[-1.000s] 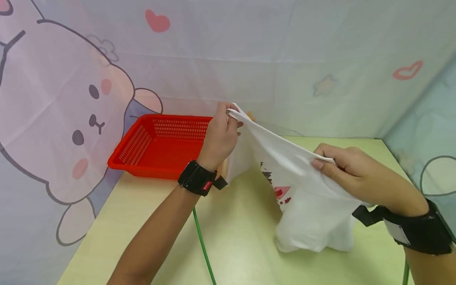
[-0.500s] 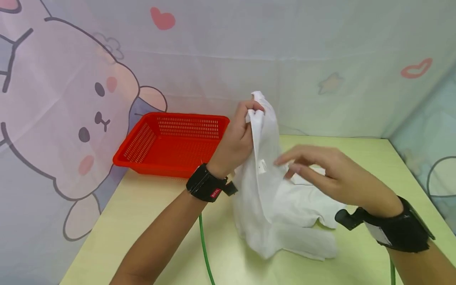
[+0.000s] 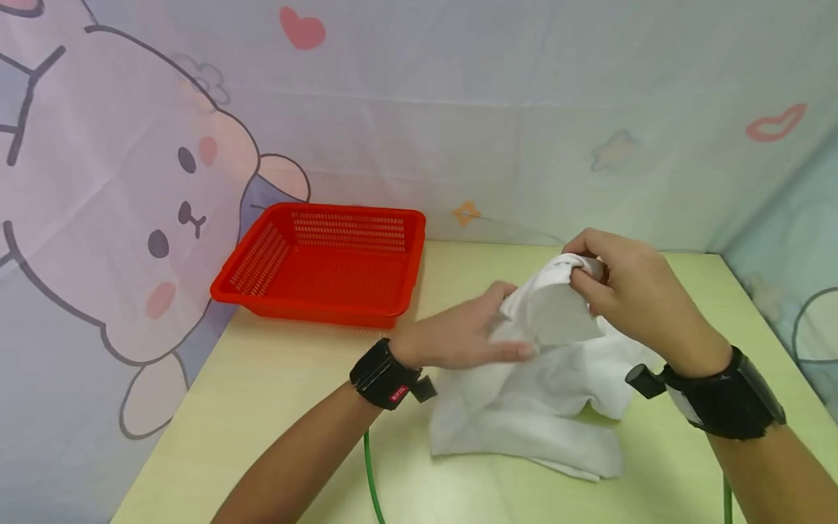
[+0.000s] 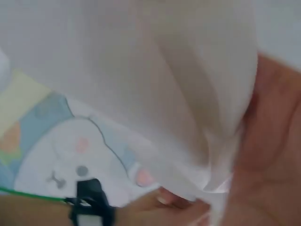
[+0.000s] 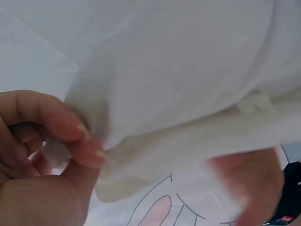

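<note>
A white T-shirt (image 3: 524, 415) lies bunched on the table, its upper part lifted off the surface. My right hand (image 3: 628, 291) pinches the raised edge of the fabric between thumb and fingers. To the left, my left hand (image 3: 465, 335) is against the shirt with thumb and fingers spread, some fingers hidden behind the cloth. The right wrist view shows the right-hand fingers (image 5: 84, 146) on the hem, a small white label (image 5: 256, 104) in the shirt and the blurred left hand (image 5: 251, 183). White fabric (image 4: 141, 70) fills much of the left wrist view.
A red plastic basket (image 3: 314, 311) with slotted walls stands at the back left of the pale yellow table (image 3: 262, 407). Behind it hangs a curtain (image 3: 419, 109) printed with a cartoon animal. A green cable (image 3: 372, 480) runs near the left forearm.
The left hand has let go of the lifted edge and lowered with fingers spread. The right hand has released, then pinched the shirt's edge again. More of the shirt now lies on the table.
</note>
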Demonstrator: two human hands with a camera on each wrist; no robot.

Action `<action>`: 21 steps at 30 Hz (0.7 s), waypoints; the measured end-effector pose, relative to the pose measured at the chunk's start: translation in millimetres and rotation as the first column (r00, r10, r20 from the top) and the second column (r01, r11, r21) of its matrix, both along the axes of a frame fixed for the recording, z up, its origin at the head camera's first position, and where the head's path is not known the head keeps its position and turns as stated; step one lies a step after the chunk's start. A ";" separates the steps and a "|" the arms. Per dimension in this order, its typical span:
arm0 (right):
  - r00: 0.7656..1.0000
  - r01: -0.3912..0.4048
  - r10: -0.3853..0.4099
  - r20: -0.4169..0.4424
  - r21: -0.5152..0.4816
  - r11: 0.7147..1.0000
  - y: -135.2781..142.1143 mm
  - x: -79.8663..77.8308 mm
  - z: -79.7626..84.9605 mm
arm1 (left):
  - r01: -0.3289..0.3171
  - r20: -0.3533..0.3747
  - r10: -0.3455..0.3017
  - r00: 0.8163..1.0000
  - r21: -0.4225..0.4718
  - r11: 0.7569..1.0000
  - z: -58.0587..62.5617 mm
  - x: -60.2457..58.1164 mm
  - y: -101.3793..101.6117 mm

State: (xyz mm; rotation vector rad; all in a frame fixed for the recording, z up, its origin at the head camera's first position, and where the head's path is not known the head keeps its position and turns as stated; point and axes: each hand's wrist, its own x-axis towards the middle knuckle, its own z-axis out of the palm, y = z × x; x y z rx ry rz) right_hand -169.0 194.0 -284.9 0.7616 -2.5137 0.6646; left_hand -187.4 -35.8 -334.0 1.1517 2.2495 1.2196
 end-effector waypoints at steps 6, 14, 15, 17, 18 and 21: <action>0.986 0.044 -0.022 0.162 -0.129 0.991 -9.4 -1.4 1.6 | -0.353 -0.209 0.306 0.929 -0.246 0.903 -39.9 3.8 5.2; 0.995 0.098 -0.098 0.009 -0.122 0.988 -2.2 1.0 16.6 | -0.663 -0.478 0.537 0.695 -0.137 0.736 -30.6 -7.0 -14.4; 0.993 0.112 -0.115 -0.023 -0.117 0.987 -0.2 0.6 17.6 | -0.678 -0.476 0.559 0.679 -0.113 0.726 -27.7 -8.1 -17.5; 0.987 0.129 -0.138 -0.087 -0.097 0.987 3.3 -1.5 18.0 | -0.682 -0.452 0.586 0.672 -0.072 0.727 -20.9 -9.0 -23.7; 0.982 0.138 -0.147 -0.115 -0.086 0.987 4.6 -2.8 17.6 | -0.684 -0.441 0.595 0.672 -0.059 0.727 -17.3 -8.8 -26.8; 0.971 0.157 -0.166 -0.171 -0.066 0.985 8.4 -6.9 15.1 | -0.675 -0.424 0.595 0.683 -0.055 0.736 -8.6 -7.9 -37.2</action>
